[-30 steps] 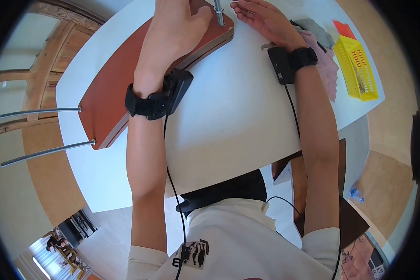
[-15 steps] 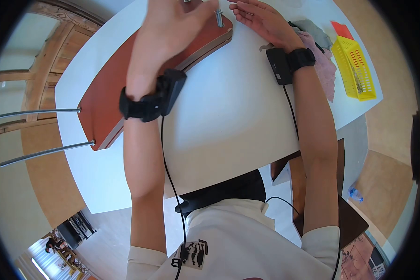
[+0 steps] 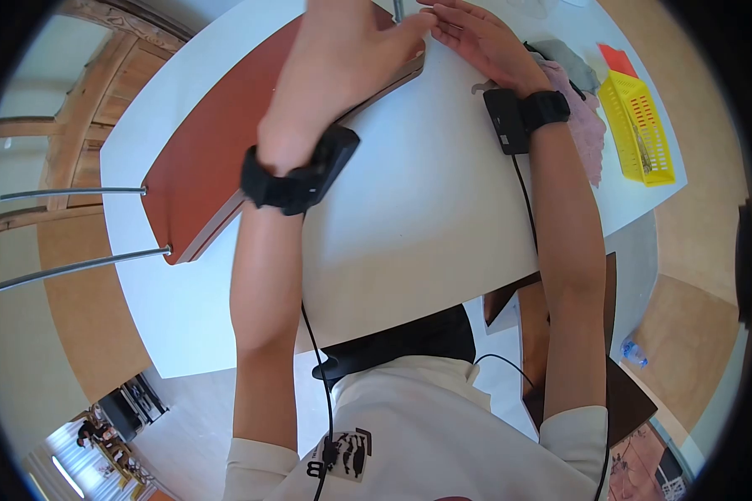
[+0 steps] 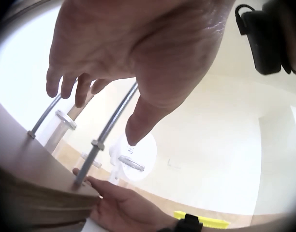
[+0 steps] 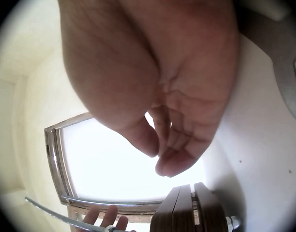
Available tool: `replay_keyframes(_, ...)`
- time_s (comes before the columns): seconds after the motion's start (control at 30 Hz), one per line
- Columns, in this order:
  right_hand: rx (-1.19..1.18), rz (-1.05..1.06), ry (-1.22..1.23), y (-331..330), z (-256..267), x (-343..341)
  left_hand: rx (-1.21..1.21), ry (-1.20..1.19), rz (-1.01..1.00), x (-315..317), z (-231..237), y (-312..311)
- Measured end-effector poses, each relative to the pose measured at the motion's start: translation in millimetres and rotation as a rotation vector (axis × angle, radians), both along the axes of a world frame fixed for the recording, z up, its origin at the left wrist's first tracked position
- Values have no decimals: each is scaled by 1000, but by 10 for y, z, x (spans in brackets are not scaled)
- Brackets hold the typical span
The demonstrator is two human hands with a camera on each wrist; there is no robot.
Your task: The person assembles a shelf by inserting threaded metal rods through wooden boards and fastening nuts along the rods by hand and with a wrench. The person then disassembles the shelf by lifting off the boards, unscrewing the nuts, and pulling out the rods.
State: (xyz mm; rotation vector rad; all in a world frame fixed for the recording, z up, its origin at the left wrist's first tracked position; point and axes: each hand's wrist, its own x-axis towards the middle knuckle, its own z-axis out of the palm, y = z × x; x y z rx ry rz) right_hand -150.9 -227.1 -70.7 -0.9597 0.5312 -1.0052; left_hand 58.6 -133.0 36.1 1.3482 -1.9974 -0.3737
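My left hand (image 3: 342, 63) is over the reddish-brown board (image 3: 213, 117), fingers apart. In the left wrist view its thumb and fingers stand on either side of an upright metal rod (image 4: 116, 113) that carries a nut (image 4: 97, 144); no contact shows. Beside the board's right end is my right hand (image 3: 489, 46), palm up, fingers loosely bent. The right wrist view shows its thumb close to the fingertips, with nothing visible held. Below that hand appear the board's edge (image 5: 179, 212) and several fingers of the left hand (image 5: 109, 217).
Two more rods (image 3: 75, 193) (image 3: 88, 266) stick out past the table's left edge. Right of the right hand lie grey and pink cloths (image 3: 589, 138), a red piece (image 3: 617, 60) and a yellow basket (image 3: 635, 125). A grey hooked metal piece (image 3: 480, 87) is by the right wrist.
My left hand moved a little left, then back right towards the rod at the board's right end, its thumb now nearer the right fingertips. The right hand has stayed nearly still.
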Motion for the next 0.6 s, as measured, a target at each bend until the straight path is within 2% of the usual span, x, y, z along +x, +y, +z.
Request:
replay_keyframes(0.03,-20,5,-13,-7,-21,-7,109,76,-33,-45,7,11)
replay_keyframes(0.07,-40,8,-26,-8,-17,-5,108,77,-30,-27,-9,7)
replay_keyframes(0.17,-37,5,-3,-7,-16,-3,-15,63,-69,111,-200,-118)
replay_keyframes(0.23,-25,2,-7,-7,2,1,-105,134,-152,262,-353,-293)
replay_keyframes(0.33,-16,3,-6,-5,7,-7,-48,56,-56,123,-30,-21)
replay_keyframes(0.43,-20,3,-5,3,8,8,-106,77,-73,-27,-85,49)
replay_keyframes(0.57,-17,-12,11,1,6,15,-64,65,-115,143,-198,-115)
replay_keyframes(0.6,-16,-16,11,1,3,10,-176,32,-104,188,-150,-79)
